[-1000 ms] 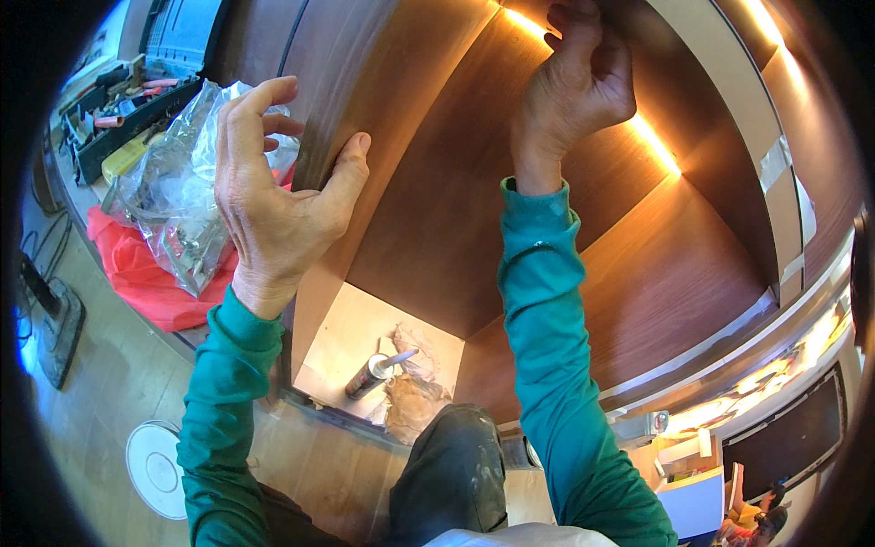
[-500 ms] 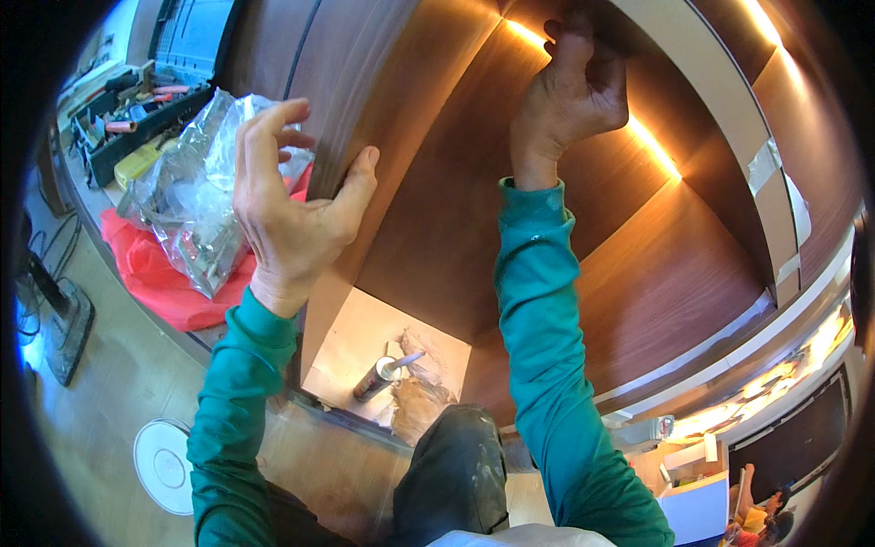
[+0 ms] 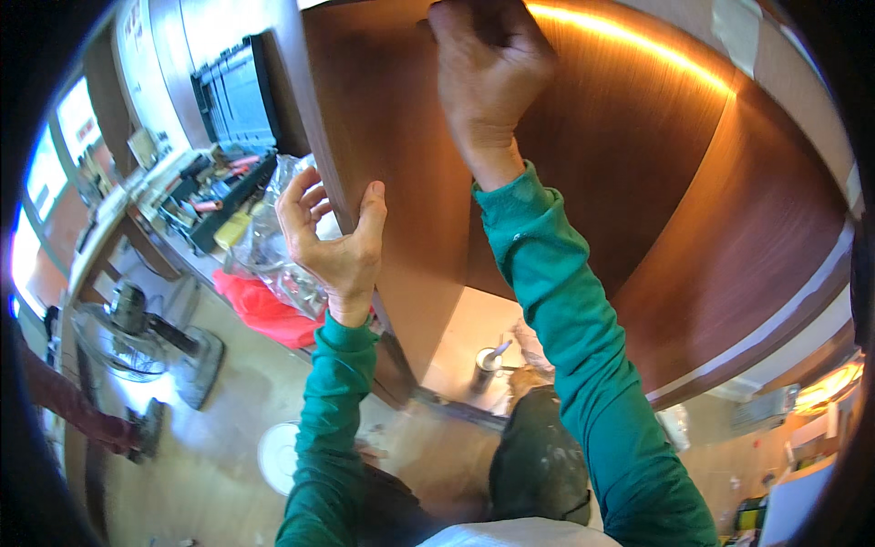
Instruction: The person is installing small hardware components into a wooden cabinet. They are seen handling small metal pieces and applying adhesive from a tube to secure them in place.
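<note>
My left hand [image 3: 333,255] is open at the front edge of a brown wood-grain side panel [image 3: 378,118]. Its fingers and thumb are spread to either side of that edge; whether they touch it I cannot tell. Up inside the cabinet, near a glowing light strip [image 3: 638,44], my right hand [image 3: 497,77] is closed with its fingers curled. The fingertips are in shadow at the top of the picture, so anything they hold is hidden. A sealant cartridge with a pale nozzle [image 3: 486,369] stands on the cabinet's light bottom board [image 3: 447,351].
Left of the panel are an open toolbox [image 3: 214,196], clear plastic bags [image 3: 296,283] and a red bag [image 3: 264,305]. A fan [image 3: 132,314] stands on the floor near another person's leg [image 3: 82,410]. A white disc [image 3: 277,456] lies beside my left sleeve.
The view has swung left, showing more of the room there. My right hand remains raised and closed inside the cabinet; my left stays open at the panel edge.
</note>
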Demonstrator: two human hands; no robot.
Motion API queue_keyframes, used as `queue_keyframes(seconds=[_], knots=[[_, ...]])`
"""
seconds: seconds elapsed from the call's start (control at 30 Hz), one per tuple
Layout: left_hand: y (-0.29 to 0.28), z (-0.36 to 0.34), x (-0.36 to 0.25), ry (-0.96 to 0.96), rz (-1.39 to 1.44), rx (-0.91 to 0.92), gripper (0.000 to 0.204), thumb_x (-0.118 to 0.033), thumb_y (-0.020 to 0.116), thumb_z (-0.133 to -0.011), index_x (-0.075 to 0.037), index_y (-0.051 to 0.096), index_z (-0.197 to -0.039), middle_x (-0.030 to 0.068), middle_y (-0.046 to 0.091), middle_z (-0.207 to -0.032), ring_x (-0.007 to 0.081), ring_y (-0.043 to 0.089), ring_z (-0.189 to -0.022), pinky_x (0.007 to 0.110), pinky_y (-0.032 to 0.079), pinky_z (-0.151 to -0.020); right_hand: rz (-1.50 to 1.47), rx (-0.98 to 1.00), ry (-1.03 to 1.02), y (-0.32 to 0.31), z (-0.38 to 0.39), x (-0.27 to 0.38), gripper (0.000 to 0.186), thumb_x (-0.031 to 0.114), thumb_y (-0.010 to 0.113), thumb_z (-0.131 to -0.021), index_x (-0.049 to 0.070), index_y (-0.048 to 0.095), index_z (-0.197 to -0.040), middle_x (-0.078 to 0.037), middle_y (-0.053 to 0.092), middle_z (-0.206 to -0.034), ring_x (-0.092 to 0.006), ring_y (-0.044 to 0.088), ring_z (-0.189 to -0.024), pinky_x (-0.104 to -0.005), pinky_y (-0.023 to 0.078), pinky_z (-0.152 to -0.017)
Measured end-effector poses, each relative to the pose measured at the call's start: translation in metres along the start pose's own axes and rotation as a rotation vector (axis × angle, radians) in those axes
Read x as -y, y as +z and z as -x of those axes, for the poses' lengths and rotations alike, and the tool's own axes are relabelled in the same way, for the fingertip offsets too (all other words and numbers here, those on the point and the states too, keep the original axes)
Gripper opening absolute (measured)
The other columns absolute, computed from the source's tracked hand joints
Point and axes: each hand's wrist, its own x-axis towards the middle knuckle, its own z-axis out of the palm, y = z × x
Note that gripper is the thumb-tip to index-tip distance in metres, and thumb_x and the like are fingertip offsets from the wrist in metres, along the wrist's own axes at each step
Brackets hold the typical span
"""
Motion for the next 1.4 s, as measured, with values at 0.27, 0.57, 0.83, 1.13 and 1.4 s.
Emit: queue_keyframes(seconds=[0.27,0.57,0.83,1.13,1.4], knots=[[0.003,0.003,0.002,-0.015,0.011,0.021,0.054,-0.01,0.083,-0.074,0.001,0.055,-0.118,0.0098,0.062,-0.104,0.0169,0.06,-0.091,0.03,0.048,-0.079,-0.256,-0.072,0.333,0.008,0.044,-0.018,0.02,0.019,0.065,-0.093,0.001,0.067,-0.084,-0.011,0.069,-0.07,-0.0161,0.065,-0.059,-0.032,0.049,-0.055],[0.005,0.006,0.004,-0.045,0.169,0.024,0.049,-0.007,0.08,-0.078,0.002,0.053,-0.118,0.0111,0.068,-0.098,0.0145,0.062,-0.088,0.027,0.048,-0.081,-0.37,-0.133,0.216,0.023,0.031,-0.012,0.018,0.016,0.061,-0.095,0.0,0.066,-0.091,-0.008,0.071,-0.077,-0.0176,0.067,-0.066,-0.03,0.051,-0.062],[0.005,0.008,-0.004,-0.053,0.184,0.056,0.039,-0.001,0.076,-0.082,0.004,0.055,-0.115,0.0115,0.066,-0.104,0.0143,0.061,-0.093,0.027,0.046,-0.088,-0.762,-0.072,0.201,0.031,0.016,-0.006,0.02,0.018,0.061,-0.099,-0.001,0.066,-0.099,-0.003,0.071,-0.082,-0.0078,0.062,-0.074,-0.0225,0.051,-0.071],[0.004,0.008,0.0,-0.019,0.164,0.056,0.04,0.0,0.076,-0.082,0.004,0.055,-0.116,0.0111,0.067,-0.103,0.0139,0.061,-0.092,0.026,0.047,-0.087,-0.915,-0.066,0.452,0.021,0.012,-0.003,0.017,0.016,0.07,-0.093,0.0,0.07,-0.094,-0.003,0.072,-0.083,-0.0084,0.064,-0.075,-0.0217,0.05,-0.069],[0.002,0.007,0.003,0.02,0.124,0.036,0.041,0.0,0.077,-0.081,0.004,0.055,-0.116,0.0116,0.067,-0.103,0.0147,0.063,-0.091,0.027,0.048,-0.086,-0.803,-0.1,0.222,0.027,0.007,-0.014,0.01,0.008,0.07,-0.089,-0.003,0.07,-0.09,-0.003,0.068,-0.079,-0.0102,0.064,-0.072,-0.0219,0.051,-0.067]])
